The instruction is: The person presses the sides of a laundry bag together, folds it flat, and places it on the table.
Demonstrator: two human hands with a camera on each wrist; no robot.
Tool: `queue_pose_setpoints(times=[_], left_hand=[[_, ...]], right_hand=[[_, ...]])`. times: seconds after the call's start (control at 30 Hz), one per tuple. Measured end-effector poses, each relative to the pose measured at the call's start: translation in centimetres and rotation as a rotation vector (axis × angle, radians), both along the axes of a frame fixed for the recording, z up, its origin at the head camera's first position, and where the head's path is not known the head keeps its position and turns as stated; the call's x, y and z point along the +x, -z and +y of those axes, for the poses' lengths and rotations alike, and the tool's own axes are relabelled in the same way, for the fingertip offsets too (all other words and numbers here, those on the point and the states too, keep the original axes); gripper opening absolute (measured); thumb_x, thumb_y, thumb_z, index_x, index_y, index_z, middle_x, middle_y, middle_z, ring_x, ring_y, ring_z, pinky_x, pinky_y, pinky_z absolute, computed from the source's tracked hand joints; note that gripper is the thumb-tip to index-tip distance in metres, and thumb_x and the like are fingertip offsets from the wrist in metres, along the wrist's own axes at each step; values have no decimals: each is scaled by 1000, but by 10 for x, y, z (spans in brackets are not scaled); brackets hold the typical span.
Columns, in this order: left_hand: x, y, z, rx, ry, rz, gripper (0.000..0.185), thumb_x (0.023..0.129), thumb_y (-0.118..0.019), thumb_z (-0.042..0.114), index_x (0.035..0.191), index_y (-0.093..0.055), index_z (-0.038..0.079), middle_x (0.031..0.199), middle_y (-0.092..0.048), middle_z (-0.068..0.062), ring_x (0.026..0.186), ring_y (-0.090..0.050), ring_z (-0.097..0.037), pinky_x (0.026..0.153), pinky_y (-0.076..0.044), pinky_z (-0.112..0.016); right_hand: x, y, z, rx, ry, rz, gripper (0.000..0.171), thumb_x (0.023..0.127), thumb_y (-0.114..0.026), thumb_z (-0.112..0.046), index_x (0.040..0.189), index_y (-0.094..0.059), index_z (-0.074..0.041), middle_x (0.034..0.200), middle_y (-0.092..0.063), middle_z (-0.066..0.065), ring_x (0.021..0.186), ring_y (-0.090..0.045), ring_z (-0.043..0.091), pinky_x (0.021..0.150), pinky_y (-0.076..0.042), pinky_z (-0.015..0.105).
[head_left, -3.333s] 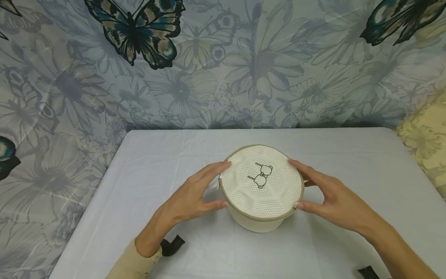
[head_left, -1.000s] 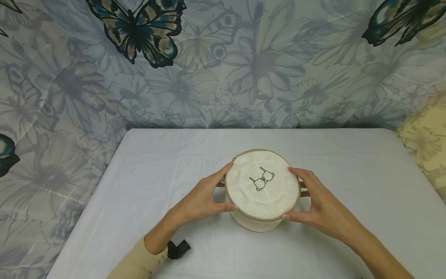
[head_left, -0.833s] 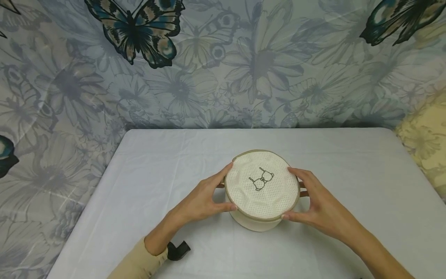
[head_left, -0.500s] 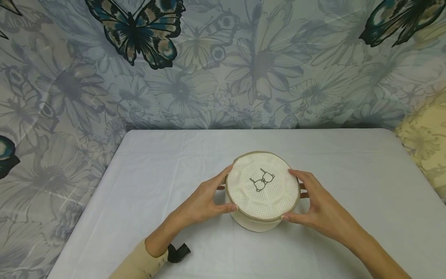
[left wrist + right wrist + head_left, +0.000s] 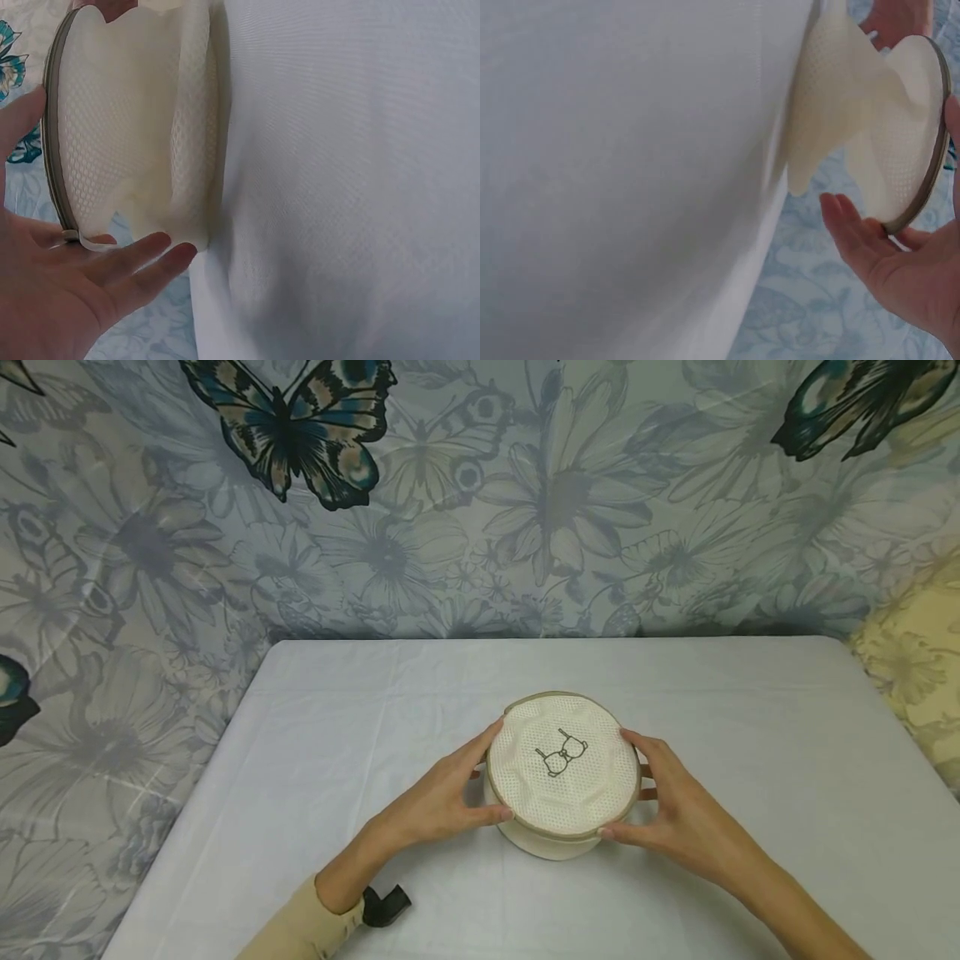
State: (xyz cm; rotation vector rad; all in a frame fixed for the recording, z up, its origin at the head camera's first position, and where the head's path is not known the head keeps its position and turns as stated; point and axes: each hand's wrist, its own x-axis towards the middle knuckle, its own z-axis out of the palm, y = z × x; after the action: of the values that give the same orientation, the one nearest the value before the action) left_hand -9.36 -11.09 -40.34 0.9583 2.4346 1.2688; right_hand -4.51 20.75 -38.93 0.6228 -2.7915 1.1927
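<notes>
A round cream mesh bra wash bag [image 5: 562,802] stands on the white-covered table, its top printed with a small dark bra outline [image 5: 561,752]. My left hand [image 5: 442,800] grips the top rim on one side, thumb at the near edge and fingertips at the far edge. Opposite it, my right hand [image 5: 681,814] holds the rim likewise. Along that rim runs a zipper [image 5: 54,135], seen in the left wrist view with its pull [image 5: 70,235] by the left fingers. In the right wrist view the soft mesh side wall [image 5: 840,82] sags and folds inward beneath the top.
The white tablecloth [image 5: 360,710] spreads around the bag. Behind and to the left hangs flowered fabric with butterflies [image 5: 288,435]. A yellowish patterned cloth [image 5: 915,652] shows at the right edge. A black strap [image 5: 386,906] sticks out beside the left sleeve [image 5: 303,927].
Both hands have come closer together and slightly nearer to me, left hand rightward, right hand leftward. The bag's top has dropped lower and turned a little between them.
</notes>
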Motion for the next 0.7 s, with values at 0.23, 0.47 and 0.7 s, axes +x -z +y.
queue_pose_setpoints(times=[0.23,0.47,0.7], left_hand=[[1,1,0,-69,-17,6,106,85,-76,48,161,-6,24,164,-14,5,146,-27,-15,109,-42,-39],[3,3,0,-86,-31,-24,107,84,-78,46,161,-7,25,164,-16,3,141,-39,-18,101,-49,-35],[4,3,1,-115,-55,-18,107,83,-78,46,161,-8,24,163,-21,-3,130,-52,-23,100,-50,-32]], right_hand=[[3,1,-1,-1,15,-82,117,70,-88,-46,157,-20,-6,143,-39,13,107,-63,31,80,-58,34],[3,4,-1,-38,9,-154,119,71,-88,-44,157,-18,-3,147,-37,15,112,-60,36,81,-58,34],[2,7,-2,-31,20,-185,117,72,-87,-46,156,-18,-1,146,-37,17,111,-61,37,79,-59,33]])
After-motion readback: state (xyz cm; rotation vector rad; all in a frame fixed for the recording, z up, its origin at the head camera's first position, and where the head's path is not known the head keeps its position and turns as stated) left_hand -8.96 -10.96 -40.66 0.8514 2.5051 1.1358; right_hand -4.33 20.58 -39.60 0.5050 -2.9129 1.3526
